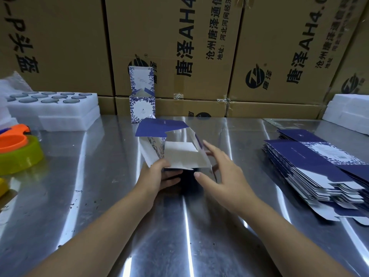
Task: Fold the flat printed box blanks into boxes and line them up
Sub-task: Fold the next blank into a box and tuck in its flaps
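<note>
Brown shipping cartons (169, 47) wall the back of the steel tabletop (179, 226), with a stack of flat printed blanks (319, 172) lying at its right. Mid-tabletop sits a half-folded box (179, 154), with one finished box (142, 108) upright behind it against the cartons. The left hand (157, 178) has the half-folded box's near edge pinched in its grip; the right hand (221, 172), grip open, lies straight-fingered against its right wall.

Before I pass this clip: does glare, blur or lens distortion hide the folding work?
Head view: bright glare streaks run down the steel table; wide-angle distortion tilts the cardboard cartons at the edges; the right hand looks slightly motion-soft; the half-folded box blank and the left hand holding it are clearly readable.
</note>
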